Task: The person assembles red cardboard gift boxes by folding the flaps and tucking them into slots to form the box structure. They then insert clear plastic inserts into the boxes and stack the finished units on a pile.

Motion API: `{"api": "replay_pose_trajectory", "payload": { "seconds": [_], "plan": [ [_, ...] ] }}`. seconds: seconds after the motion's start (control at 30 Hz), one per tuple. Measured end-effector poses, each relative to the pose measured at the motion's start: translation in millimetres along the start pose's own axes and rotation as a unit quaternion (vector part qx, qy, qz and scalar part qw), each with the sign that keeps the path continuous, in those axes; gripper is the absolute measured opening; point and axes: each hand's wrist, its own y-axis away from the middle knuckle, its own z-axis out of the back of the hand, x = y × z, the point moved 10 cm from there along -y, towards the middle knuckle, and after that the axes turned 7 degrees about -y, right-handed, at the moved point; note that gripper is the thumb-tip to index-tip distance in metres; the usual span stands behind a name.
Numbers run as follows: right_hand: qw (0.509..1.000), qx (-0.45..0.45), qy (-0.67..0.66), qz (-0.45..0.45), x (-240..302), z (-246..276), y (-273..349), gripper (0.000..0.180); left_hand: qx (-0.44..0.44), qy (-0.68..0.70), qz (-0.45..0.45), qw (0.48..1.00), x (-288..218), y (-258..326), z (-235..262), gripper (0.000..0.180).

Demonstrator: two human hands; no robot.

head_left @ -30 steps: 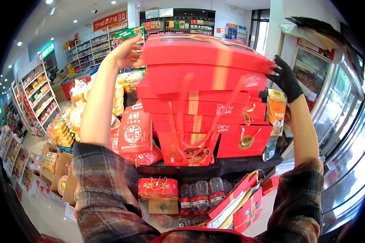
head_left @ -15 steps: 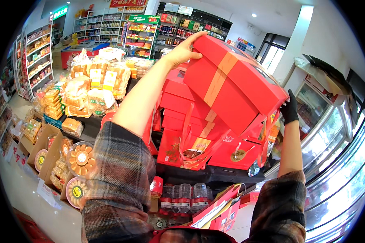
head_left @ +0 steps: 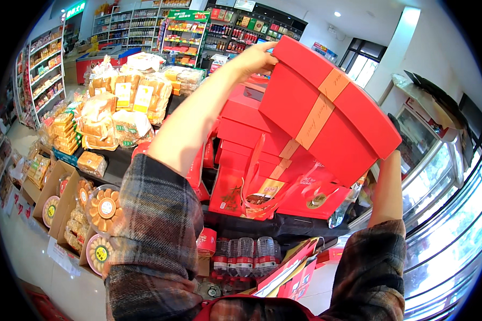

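Note:
A large red gift box (head_left: pixel 353 136) with a gold paper band (head_left: pixel 314 122) is tilted, its right end lower, above a stack of similar red boxes (head_left: pixel 246 115). My left hand (head_left: pixel 256 60) grips its upper left corner, the fingertips partly hidden behind the edge. At the opposite end my right hand (head_left: pixel 394 124), in a black glove, holds the box; most of that hand is hidden behind it. Below the stack, red gift bags (head_left: pixel 229 187) with ribbon handles stand on the dark-covered table.
Bagged bread loaves (head_left: pixel 99 117) are piled to the left. Cardboard boxes (head_left: pixel 64 214) of round packaged pastries stand lower left. Bottles (head_left: pixel 243 257) and folded red bags (head_left: pixel 292 273) sit under the table. A glass-fronted cabinet (head_left: pixel 412 125) stands at the right.
The held box has shifted to the right and turned, so its banded long side faces me more. My right hand has gone further behind its end. Both hands keep hold.

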Motion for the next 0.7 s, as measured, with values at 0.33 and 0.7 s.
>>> {"api": "replay_pose_trajectory", "payload": {
  "seconds": [0.33,0.7],
  "plan": [
    [0.987,-0.033,-0.130,-0.094,17.1,57.4,-51.7,0.048,-0.046,0.002,0.164,0.985,-4.8,-22.8,1.5,0.032],
    [0.995,-0.020,0.032,-0.094,-9.0,23.4,11.2,0.045,-0.033,-0.038,0.254,0.966,13.5,-10.3,-40.2,0.018]
  ]
}}
